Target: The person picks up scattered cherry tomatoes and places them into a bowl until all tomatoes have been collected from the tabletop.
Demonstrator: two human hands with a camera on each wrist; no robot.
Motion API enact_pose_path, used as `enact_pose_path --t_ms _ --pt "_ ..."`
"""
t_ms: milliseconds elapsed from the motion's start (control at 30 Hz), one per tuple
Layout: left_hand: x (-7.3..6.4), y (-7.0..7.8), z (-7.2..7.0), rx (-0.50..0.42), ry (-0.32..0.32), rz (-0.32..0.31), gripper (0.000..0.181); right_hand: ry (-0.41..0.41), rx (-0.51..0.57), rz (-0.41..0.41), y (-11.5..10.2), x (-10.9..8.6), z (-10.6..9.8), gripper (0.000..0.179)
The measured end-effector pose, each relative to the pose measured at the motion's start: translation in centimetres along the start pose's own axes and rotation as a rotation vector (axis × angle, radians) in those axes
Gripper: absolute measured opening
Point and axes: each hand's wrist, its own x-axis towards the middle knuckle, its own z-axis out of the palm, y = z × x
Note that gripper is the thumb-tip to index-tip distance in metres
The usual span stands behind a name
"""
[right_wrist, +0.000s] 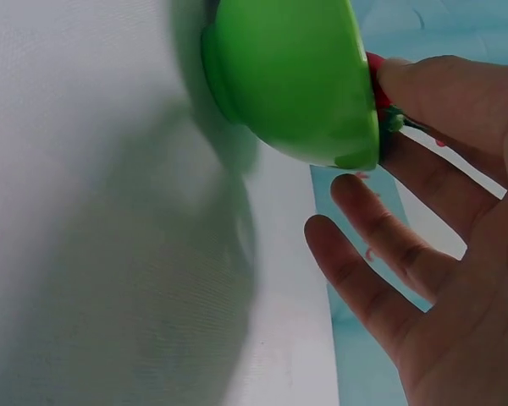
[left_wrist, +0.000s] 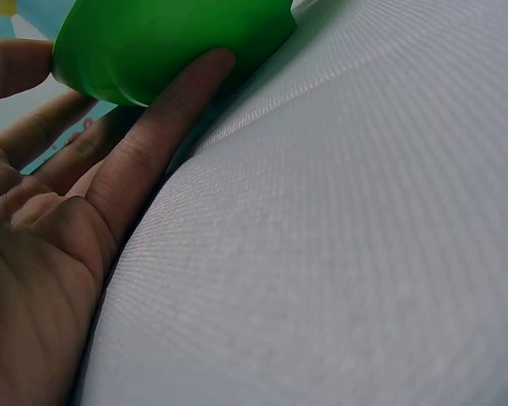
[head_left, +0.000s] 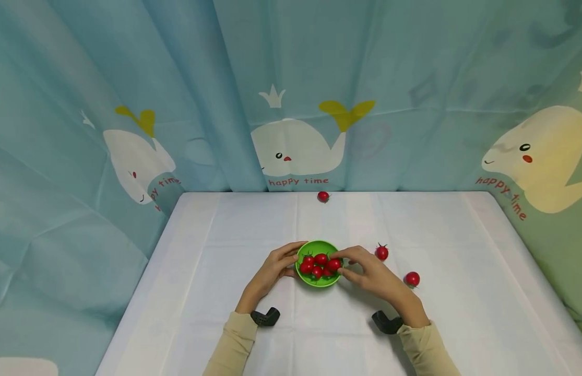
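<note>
A small green bowl [head_left: 317, 245] stands on the white-covered table, with several red cherry tomatoes [head_left: 307, 267] inside. On its left side my left hand [head_left: 271, 269] holds it; in the left wrist view the thumb lies along the bowl's outer wall [left_wrist: 178, 38] and a finger touches the rim. My right hand [head_left: 372, 269] is at the bowl's right rim, thumb and forefinger pinching a cherry tomato [head_left: 334, 265]. The right wrist view shows that tomato's red skin [right_wrist: 376, 78] and green stem partly hidden behind rim and thumb, the other fingers spread below.
Two loose cherry tomatoes lie right of the bowl, one [head_left: 382, 253] beyond the right hand and one [head_left: 412, 279] near its wrist. Another tomato [head_left: 323, 196] sits at the table's far edge. A blue curtain [head_left: 291, 62] with whale prints hangs behind the table [head_left: 215, 245].
</note>
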Motion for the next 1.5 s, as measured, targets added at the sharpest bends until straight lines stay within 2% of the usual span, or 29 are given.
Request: enact_pose_path --t_ms 167,300,500,733,867,1100,1233,1500 --pt "-0.1 -0.1 0.0 0.003 0.002 -0.003 0.049 0.018 0.037 -0.009 0.1 -0.3 -0.6 0.042" --pt "0.2 0.1 0.1 0.010 -0.009 0.012 0.049 0.069 0.041 -0.011 0.6 -0.6 -1.7 0.040" --pt "0.4 0.1 0.1 0.020 0.002 -0.009 0.049 0.133 -0.008 0.055 1.3 -1.4 -3.6 0.040" --pt "0.1 -0.2 0.4 0.002 0.016 -0.017 0.049 0.183 0.023 0.135 2.4 -2.6 -5.3 0.042" --pt "-0.3 -0.6 0.5 0.003 0.010 -0.026 0.050 0.208 0.033 0.150 3.2 -3.7 -6.2 0.042" --pt "0.2 -0.1 0.6 0.011 0.018 0.002 0.048 0.277 0.009 0.194 4.9 -4.6 -7.9 0.051" --pt "0.3 0.1 0.4 0.013 0.019 -0.009 0.048 0.272 0.002 0.257 5.4 -4.9 -8.2 0.055" --pt "0.1 0.1 0.2 0.027 0.030 -0.028 0.048 0.202 -0.002 0.369 5.8 -5.0 -8.4 0.064"
